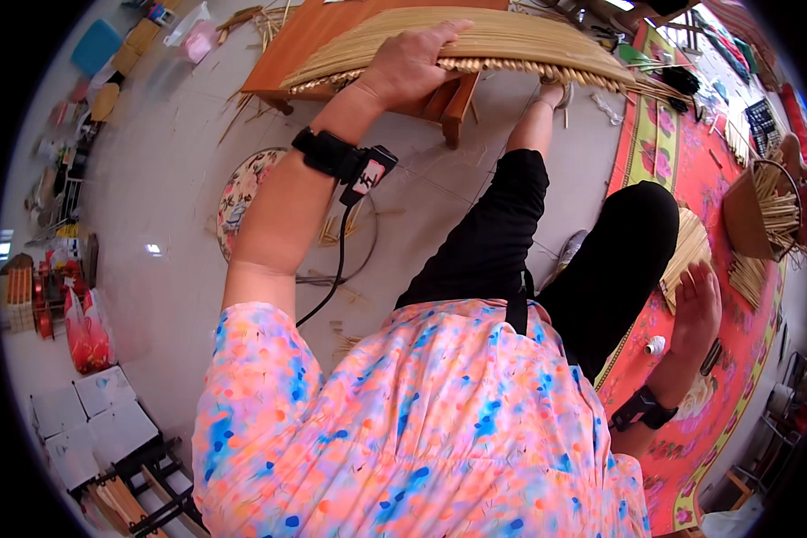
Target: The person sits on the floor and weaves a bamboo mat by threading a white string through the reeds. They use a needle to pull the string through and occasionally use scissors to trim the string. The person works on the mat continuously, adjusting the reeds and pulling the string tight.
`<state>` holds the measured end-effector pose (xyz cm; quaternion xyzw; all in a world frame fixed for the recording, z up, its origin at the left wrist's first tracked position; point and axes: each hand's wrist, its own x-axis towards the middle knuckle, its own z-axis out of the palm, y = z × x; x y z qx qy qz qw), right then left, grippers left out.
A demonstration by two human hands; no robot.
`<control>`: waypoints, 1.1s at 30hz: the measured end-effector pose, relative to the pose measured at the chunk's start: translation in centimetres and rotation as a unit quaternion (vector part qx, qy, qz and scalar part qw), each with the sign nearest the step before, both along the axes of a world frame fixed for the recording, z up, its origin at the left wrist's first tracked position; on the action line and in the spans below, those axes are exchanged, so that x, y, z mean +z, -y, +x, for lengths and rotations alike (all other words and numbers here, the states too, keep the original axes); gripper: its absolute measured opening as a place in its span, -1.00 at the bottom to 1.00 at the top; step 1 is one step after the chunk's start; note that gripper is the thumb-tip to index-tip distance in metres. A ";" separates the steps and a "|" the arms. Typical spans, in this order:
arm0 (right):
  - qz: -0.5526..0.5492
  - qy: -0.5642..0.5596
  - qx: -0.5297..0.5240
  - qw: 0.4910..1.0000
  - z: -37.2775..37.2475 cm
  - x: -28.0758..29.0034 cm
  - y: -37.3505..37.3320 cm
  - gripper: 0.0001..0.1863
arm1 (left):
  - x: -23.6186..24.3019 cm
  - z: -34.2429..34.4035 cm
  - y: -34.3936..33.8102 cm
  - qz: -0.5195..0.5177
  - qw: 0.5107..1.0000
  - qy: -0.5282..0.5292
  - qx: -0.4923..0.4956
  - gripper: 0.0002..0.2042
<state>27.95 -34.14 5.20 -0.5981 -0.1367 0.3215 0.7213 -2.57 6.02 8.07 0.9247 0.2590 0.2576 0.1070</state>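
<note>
A wide, fan-shaped sheet of tan straw stalks (pixel 511 38), with a thick row of stalk ends along its near edge, lies over a low brown wooden table (pixel 287 54). My left hand (pixel 408 67) grips that near edge, fingers over the top and thumb by the underside. On the right, my right hand (pixel 698 300) is held with its fingers stretched out and nothing seen in it. Just beyond it, another pale straw piece (pixel 688 242) lies on the red floral mat (pixel 637 430). A small white spool (pixel 655 345) rests on the mat beside my right forearm.
A basket (pixel 751 211) of cut stalks stands at the far right. A floral round cushion (pixel 247 184) and scattered stalks lie on the tiled floor. Boxes (pixel 94 417) and a red bag (pixel 87 330) line the left side. A black cable (pixel 336 260) hangs from my left wrist.
</note>
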 end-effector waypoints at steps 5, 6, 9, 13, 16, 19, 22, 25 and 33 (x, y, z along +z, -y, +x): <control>0.024 -0.020 0.145 0.989 -4.7 1.4 -9.2 -0.62 | -2.3 -0.6 1.3 0.016 0.999 0.031 -0.033 -0.38; 0.037 -0.042 0.162 0.985 -5.6 1.0 -10.6 -0.54 | -2.8 -0.9 1.6 0.014 0.999 0.036 -0.031 -0.38; 0.100 -0.194 0.218 0.951 -6.9 -0.4 -14.2 -0.41 | -4.1 -1.0 1.7 0.028 0.999 0.022 -0.022 -0.38; 0.111 -0.319 0.165 0.927 -7.9 -1.0 -18.6 -0.39 | -6.7 -2.2 1.5 0.073 0.997 0.006 -0.012 -0.41; 0.059 -0.342 0.173 0.922 -7.6 -2.3 -20.2 -0.51 | -8.0 -3.6 1.5 0.077 0.997 -0.020 -0.002 -0.43; -0.024 -0.329 0.203 0.922 -7.9 -3.6 -21.3 -0.68 | -8.9 -4.9 1.5 0.071 0.997 -0.033 0.012 -0.45; -0.073 -0.261 0.266 0.925 -8.2 -5.0 -21.7 -0.69 | -10.4 -6.2 2.2 0.072 0.995 -0.046 0.055 -0.48; -0.151 -0.200 0.261 0.932 -9.0 -5.5 -22.2 -0.72 | -11.3 -6.7 4.4 0.091 0.985 -0.063 0.132 -0.50; -0.165 -0.212 0.213 0.940 -5.3 -8.5 -20.7 -0.80 | -20.8 -11.5 11.7 -0.037 0.987 0.090 0.130 -0.59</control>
